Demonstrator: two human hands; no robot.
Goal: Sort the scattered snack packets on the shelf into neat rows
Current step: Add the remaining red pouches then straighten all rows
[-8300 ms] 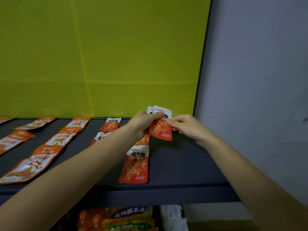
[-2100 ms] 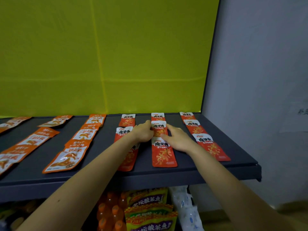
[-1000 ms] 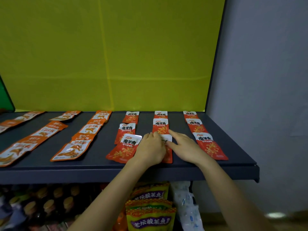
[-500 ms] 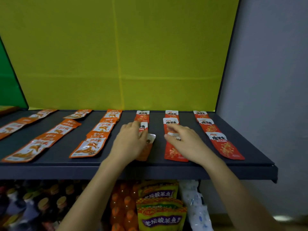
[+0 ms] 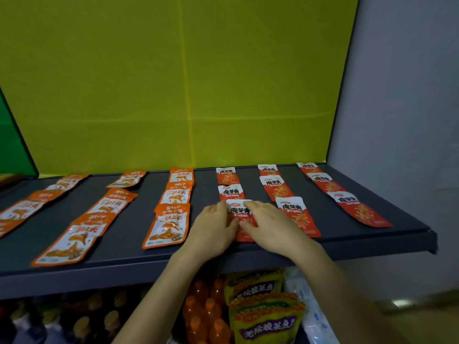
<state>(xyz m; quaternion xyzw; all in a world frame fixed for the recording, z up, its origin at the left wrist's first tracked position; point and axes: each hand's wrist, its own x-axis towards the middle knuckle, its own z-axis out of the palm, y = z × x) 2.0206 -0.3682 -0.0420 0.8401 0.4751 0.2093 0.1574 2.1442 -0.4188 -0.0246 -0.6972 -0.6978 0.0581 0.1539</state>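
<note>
Red-and-white snack packets lie in three front-to-back rows on the right half of the dark shelf (image 5: 139, 259). Orange packets (image 5: 171, 219) fill the rows to the left. My left hand (image 5: 213, 228) and my right hand (image 5: 268, 225) rest flat on either side of the front red packet (image 5: 239, 211) of the leftmost red row, fingers touching its edges. That packet lies straight, below two others (image 5: 231, 192). The middle red row ends at a packet (image 5: 296, 214) just right of my right hand.
A yellow back panel (image 5: 173, 83) closes the shelf behind, a grey wall (image 5: 402, 120) stands on the right. Under the shelf sit orange drink bottles (image 5: 206, 316), dark bottles (image 5: 82, 321) and yellow-purple bags (image 5: 265, 316). A green panel (image 5: 10, 140) shows at the far left.
My right hand left the middle red row and came to the leftmost red row. The tilted front packet there now lies straight between both hands. The view shifted left.
</note>
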